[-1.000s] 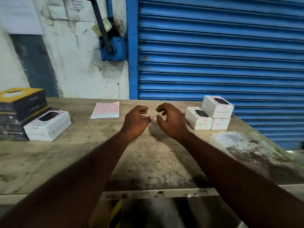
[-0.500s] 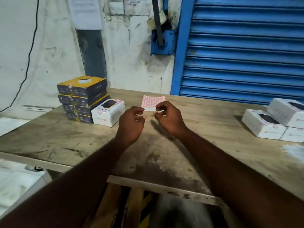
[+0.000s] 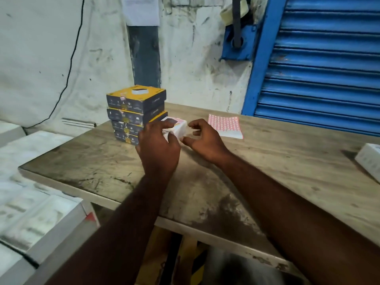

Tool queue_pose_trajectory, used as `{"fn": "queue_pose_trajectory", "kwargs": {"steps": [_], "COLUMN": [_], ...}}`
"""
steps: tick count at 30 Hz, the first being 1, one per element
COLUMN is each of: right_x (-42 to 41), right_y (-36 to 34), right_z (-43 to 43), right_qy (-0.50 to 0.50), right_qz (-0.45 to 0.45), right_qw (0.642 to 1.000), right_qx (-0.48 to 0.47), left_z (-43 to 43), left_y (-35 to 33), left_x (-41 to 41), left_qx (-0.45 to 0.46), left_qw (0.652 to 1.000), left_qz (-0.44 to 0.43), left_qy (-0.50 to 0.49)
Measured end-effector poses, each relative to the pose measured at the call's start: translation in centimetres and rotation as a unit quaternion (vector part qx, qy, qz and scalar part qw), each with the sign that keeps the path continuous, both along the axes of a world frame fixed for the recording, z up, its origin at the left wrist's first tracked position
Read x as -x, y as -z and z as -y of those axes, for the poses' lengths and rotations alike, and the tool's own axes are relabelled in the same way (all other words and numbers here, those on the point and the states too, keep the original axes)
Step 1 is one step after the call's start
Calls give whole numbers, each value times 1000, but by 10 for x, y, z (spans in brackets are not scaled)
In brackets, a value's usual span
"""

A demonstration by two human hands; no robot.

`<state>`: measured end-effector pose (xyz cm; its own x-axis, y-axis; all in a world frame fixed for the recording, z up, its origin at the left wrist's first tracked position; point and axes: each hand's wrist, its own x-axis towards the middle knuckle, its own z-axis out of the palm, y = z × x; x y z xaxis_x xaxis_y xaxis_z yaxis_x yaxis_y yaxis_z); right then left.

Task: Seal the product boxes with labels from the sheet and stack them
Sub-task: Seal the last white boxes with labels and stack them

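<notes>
- The left hand is down on the white product box, fingers curled over its top and thumb on the near side: a firm hold.
- That box sits on the wooden table, just beside the stack of yellow-and-dark boxes, at the stack's right-hand foot.
- The stack is four boxes high, a little uneven, near the table's far left corner.
- The right hand is at the white box's right end, fingers curled in, forefinger high and thumb low on either side of that end.
- Motion blur smears the fingertips, so whether this hand is actually gripping the box or pinching a label cannot be told.
- The label sheet lies flat on the table just to the right of the right hand, a grid of red-outlined stickers, apart from both hands.
- Out at the right edge of the view, a second white box rests on the table, only partly in shot and well apart from the action.
- Behind the table there is a scuffed white wall, with a blue roller shutter to its right.
- Off the table's left side, pale cartons sit low, blurred.
</notes>
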<state>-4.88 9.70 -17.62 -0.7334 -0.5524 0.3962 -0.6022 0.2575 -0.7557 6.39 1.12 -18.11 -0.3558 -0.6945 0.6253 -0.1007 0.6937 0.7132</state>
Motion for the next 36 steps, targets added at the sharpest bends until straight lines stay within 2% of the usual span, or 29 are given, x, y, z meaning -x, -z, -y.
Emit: {"fn": "queue_pose_trajectory", "kwargs": {"steps": [6, 11, 17, 20, 29, 36], "right_x": [-1, -2, 4, 10, 25, 43], "right_y": [9, 10, 4, 0, 0, -8], "right_z": [13, 17, 1, -15, -44, -93], "right_qy": [-56, -74, -54, -51, 17, 65], "right_qz": [-87, -77, -56, -30, 9, -18], "right_qw": [994, 992, 997, 998, 999, 997], "right_qx": [-34, -72, -30, -25, -29, -22], "left_z": [6, 8, 6, -1, -17, -44], "left_y": [-1, 1, 3, -1, -12, -14], "left_x": [-1, 2, 6, 10, 48, 84], "left_qx": [-64, -88, -89, -127, -238, -285], "left_qw": [997, 995, 996, 990, 954, 924], "left_qz": [29, 26, -15, -24, 55, 35], "left_qy": [-45, -42, 17, 55, 175, 253]}}
